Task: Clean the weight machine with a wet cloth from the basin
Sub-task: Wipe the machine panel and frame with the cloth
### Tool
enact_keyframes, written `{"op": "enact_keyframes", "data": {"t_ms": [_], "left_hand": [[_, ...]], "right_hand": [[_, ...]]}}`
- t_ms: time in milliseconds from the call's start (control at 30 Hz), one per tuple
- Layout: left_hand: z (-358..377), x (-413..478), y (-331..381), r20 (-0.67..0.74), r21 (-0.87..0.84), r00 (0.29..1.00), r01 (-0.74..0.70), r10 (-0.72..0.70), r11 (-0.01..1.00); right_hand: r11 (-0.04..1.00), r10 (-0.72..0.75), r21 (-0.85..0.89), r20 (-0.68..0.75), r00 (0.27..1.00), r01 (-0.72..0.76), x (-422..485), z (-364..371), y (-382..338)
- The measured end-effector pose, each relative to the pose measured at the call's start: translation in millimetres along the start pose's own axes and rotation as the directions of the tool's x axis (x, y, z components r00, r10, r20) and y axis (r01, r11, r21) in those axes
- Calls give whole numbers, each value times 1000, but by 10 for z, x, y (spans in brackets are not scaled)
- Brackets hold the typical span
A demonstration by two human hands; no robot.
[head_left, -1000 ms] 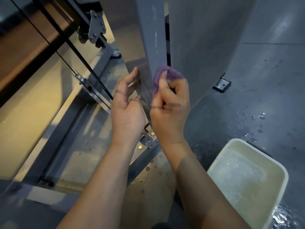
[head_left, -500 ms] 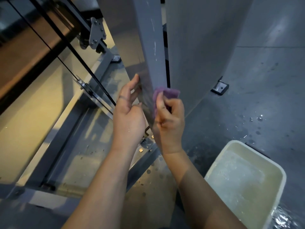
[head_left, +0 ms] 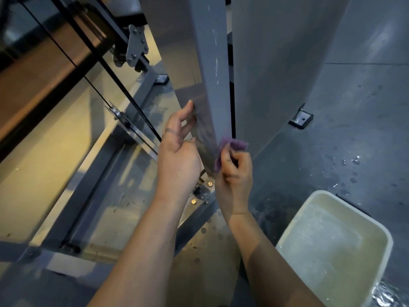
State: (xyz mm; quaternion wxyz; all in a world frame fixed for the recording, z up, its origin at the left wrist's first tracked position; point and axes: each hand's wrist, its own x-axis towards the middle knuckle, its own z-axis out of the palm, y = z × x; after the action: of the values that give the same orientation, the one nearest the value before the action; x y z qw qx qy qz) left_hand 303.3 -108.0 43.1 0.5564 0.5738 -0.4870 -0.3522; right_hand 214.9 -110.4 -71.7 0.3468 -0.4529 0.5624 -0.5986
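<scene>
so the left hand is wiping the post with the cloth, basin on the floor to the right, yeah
Wrong hand: the head view shows the right hand gripping the cloth against the post. The left hand only touches the post. The basin is on the floor to the right.

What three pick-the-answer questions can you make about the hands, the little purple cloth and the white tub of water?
1. Where is the white rectangular plastic basin?
A) on top of the machine
B) on the grey floor
C) in the left hand

2. What colour is the small folded cloth?
A) purple
B) yellow
C) green

3. What is the right hand doing?
A) hanging empty
B) dipping in water
C) pinching the cloth against the grey metal post

Answers: 1 B, it stands low on the wet floor; 2 A, purple shows above that hand; 3 C, the hand curls round the cloth at the post's edge.
</scene>
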Motion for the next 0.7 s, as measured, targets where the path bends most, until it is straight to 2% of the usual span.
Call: {"op": "enact_keyframes", "data": {"t_ms": [67, 133, 200, 267, 333, 367, 400, 433, 467, 500, 533, 567, 600, 633, 700], "left_hand": [[-18, 19, -8, 10, 10, 1000, 8, -8, 1000], [-34, 25, 5, 16, 6, 1000, 3, -3, 1000], [-41, 36, 7, 11, -16, 1000, 8, -8, 1000], [-39, 42, -8, 9, -35, 1000, 4, -3, 999], [-39, 19, -4, 25, -36, 1000, -4, 5, 999], [-38, 8, 6, 38, -26, 999, -2, 3, 1000], [-34, 2, 22, 45, -11, 999, 4, -3, 1000], [-34, -2, 42, 47, 5, 999, 11, -11, 1000], [-35, -4, 60, 45, 15, 999, 20, -20, 1000], [-37, -4, 73, 44, 21, 999, 28, -29, 999], [-38, -4, 80, 48, 25, 998, 30, -31, 999], [-39, 6, 73, 52, 26, 998, 29, -30, 999], [-41, 12, 67, 56, 29, 998, 28, -29, 999], [-44, 16, 68, 57, 33, 998, 27, -29, 999], [-40, 14, 69, 46, 51, 998, 31, -33, 998]], "right_hand": [[996, 93, -11, 70, 993, -92, -103, -21, 99], [999, 34, 6, 4, 999, -34, -145, 25, -17], [991, -135, -37, -90, 987, 132, -59, 79, -263], [929, -370, -73, -112, 922, 364, 87, 115, -520], [884, -468, -72, -110, 877, 462, 205, 89, -646], [897, -435, 29, -115, 893, 441, 202, 85, -597], [928, -278, 219, -125, 952, 300, 174, 85, -528], [896, -37, 441, -55, 998, 57, 131, 60, -490], [781, 193, 597, 48, 980, -184, 83, 26, -431], [637, 344, 684, 160, 925, -355, 47, -17, -349], [553, 435, 699, 222, 873, -453, 22, -56, -253], [501, 490, 698, 259, 832, -512, -2, -91, -188], [499, 510, 691, 253, 822, -523, -14, -99, -148], [488, 519, 699, 249, 818, -523, -21, -91, -118], [529, 510, 695, 199, 837, -488, -37, -57, -161]]}}
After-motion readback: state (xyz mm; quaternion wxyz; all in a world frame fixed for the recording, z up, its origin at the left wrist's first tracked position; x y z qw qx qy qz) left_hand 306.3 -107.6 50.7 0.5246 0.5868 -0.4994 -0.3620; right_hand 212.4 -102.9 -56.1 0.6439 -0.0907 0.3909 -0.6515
